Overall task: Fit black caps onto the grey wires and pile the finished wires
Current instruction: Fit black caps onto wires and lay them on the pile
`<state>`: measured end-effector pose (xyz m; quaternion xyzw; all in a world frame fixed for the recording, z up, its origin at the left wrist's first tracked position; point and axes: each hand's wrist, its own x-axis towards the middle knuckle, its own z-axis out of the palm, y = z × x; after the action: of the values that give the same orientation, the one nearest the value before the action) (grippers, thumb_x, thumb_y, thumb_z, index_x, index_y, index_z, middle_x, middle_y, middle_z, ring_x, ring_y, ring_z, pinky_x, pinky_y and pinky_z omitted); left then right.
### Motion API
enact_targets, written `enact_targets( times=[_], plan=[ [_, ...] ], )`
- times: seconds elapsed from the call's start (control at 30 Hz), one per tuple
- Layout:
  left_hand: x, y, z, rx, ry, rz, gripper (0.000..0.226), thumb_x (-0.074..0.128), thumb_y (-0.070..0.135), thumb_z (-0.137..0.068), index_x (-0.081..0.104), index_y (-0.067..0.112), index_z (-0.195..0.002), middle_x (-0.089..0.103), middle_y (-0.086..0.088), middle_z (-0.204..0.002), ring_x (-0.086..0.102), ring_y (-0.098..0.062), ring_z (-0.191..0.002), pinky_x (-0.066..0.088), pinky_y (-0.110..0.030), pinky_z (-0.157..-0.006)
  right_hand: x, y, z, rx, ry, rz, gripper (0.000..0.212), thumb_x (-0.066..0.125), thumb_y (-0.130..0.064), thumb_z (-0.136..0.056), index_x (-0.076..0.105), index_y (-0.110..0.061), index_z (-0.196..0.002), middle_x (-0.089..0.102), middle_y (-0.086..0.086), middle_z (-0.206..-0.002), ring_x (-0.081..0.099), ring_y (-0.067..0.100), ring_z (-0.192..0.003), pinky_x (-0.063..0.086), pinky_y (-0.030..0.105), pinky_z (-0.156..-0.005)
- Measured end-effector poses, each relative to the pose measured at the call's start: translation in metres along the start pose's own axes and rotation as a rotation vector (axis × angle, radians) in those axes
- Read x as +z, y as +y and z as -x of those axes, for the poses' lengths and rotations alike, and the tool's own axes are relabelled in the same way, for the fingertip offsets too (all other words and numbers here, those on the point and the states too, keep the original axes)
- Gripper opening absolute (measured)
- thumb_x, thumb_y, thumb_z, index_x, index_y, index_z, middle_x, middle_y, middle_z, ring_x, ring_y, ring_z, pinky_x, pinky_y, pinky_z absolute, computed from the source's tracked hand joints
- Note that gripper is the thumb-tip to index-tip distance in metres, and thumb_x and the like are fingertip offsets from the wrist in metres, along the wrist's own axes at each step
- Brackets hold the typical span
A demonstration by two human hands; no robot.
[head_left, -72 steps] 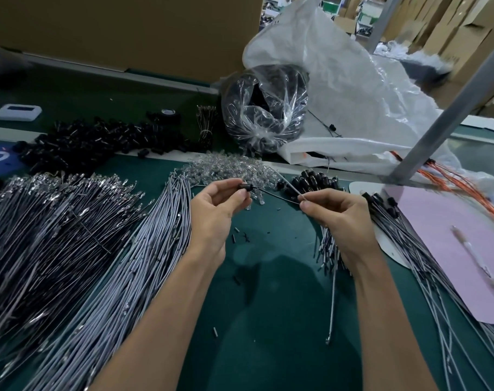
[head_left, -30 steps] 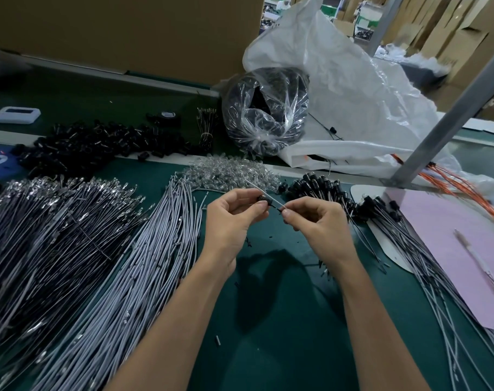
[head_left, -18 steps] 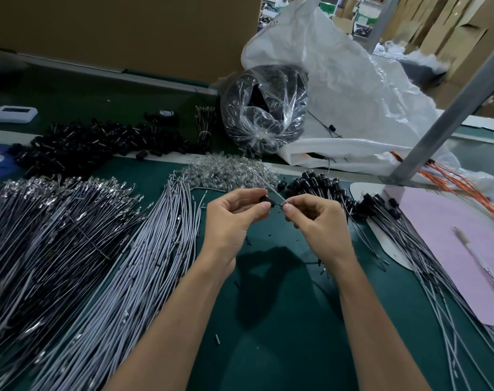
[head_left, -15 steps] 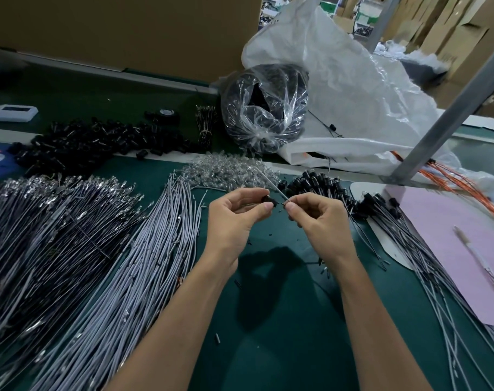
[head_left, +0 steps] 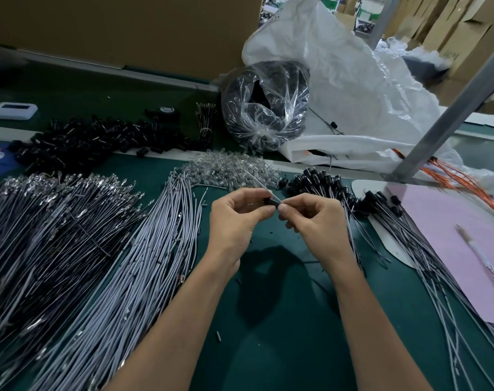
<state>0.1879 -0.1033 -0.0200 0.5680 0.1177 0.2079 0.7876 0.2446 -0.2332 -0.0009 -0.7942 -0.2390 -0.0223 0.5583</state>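
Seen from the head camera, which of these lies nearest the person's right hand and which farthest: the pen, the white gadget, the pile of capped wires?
1. pile of capped wires, just beyond the right hand
2. pen, to the right, on the pink sheet
3. white gadget, far back left

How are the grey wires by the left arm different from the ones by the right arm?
The left wires have no caps on their far ends; the right wires wear black caps on theirs. The left wires are packed in a thick heap; the right wires fan out loosely. The left wires lie on the green table alone; the right wires partly cover a pink sheet. Both are thin, grey and lying flat.
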Motion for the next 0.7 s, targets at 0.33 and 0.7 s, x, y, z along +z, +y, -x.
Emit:
enact_targets(
  times=[0.33, 0.7],
  plan=[
    [0.0016, -0.0022, -0.0023, -0.063, 0.000, 0.153, 0.034, 0.077, -0.005, -0.075, 0.071, 0.015, -0.102, 0.077, -0.007, -0.092, 0.072, -0.018, -0.092, 0.055, -0.030, -0.088, 0.0019, 0.0015, 0.0003, 0.027, -0.012, -0.293, 0.014, 0.071, 0.000, -0.084, 0.066, -0.011, -0.077, 0.071, 0.005, -0.069, 0.070, 0.022, -0.060, 0.055, 0.025, -0.057],
    [0.0054, -0.0026, 0.0020, -0.062, 0.033, 0.191, 0.023, 0.080, -0.001, -0.072, 0.067, 0.011, -0.087, 0.073, -0.001, -0.082, 0.069, -0.013, -0.084, 0.056, -0.026, -0.081, 0.0026, 0.0006, 0.0009, -0.065, 0.016, -0.269, 0.010, 0.073, 0.000, -0.082, 0.066, -0.006, -0.079, 0.068, 0.003, -0.066, 0.065, 0.020, -0.058, 0.053, 0.026, -0.057]
  ],
)
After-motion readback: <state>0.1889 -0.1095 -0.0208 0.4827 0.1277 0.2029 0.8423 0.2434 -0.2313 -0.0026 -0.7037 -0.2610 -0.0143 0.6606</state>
